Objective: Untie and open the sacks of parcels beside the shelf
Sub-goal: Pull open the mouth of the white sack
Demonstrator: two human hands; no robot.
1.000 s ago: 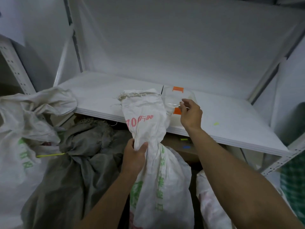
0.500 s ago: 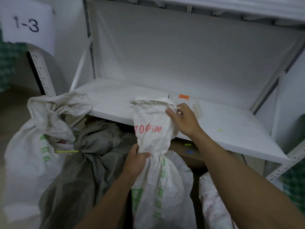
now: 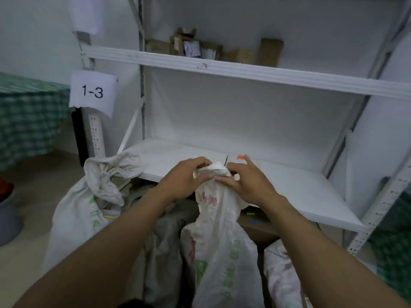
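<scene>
Fingers [image 3: 201,162] of the left hand [image 3: 185,177] and right hand [image 3: 248,184] curl round the bunched mouth of the white woven sack [image 3: 222,232], pinching it from both sides. It stands against the lower shelf [image 3: 300,196]. The weave looks soft and slick and the body probably heavy, so the neck is the hold. Four sacks show: this one, the crumpled white sack [image 3: 73,218], the grey sack [image 3: 164,241] and the pale sack [image 3: 280,274].

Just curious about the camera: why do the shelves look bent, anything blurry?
Head view: wide-angle lens bows the upper shelf; dim, flat light, no glare; left hand and right hand on the sack look soft; 1-3 label reads clearly.
</scene>
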